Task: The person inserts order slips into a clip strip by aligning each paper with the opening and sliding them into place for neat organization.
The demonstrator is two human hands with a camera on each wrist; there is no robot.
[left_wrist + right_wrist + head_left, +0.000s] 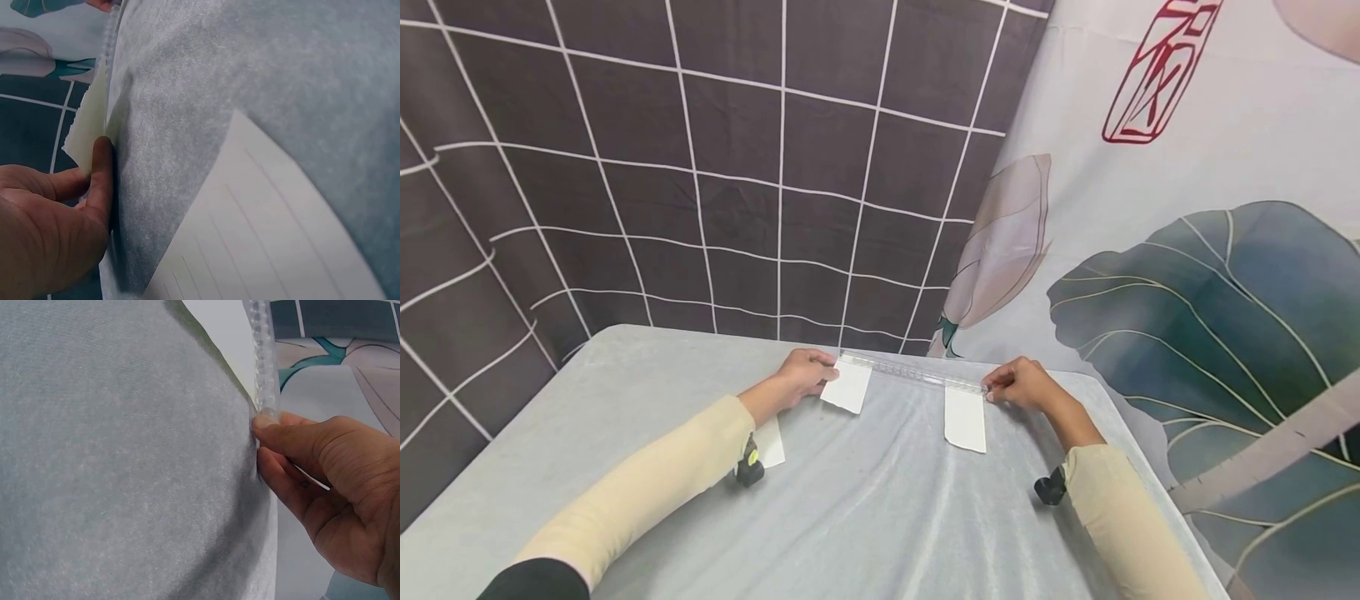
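A clear, bumpy plastic strip [917,375] stretches between the two hands near the far edge of the table. My left hand [805,372] pinches its left end, where a white paper piece [847,385] hangs; in the left wrist view the fingertips touch that paper [90,128]. At the other end, my right hand [1021,385] grips the strip between thumb and fingers, seen closely in the right wrist view on the strip [265,359]. Beside it a second white paper piece [965,419] reaches down from the strip. How the papers join the strip is unclear.
A third paper piece, lined [250,219], lies on the table near the left wrist. Pale grey cloth [880,517] with soft creases covers the table. Behind it hang a dark grid-patterned curtain [737,217] and a cloth printed with leaves [1217,292].
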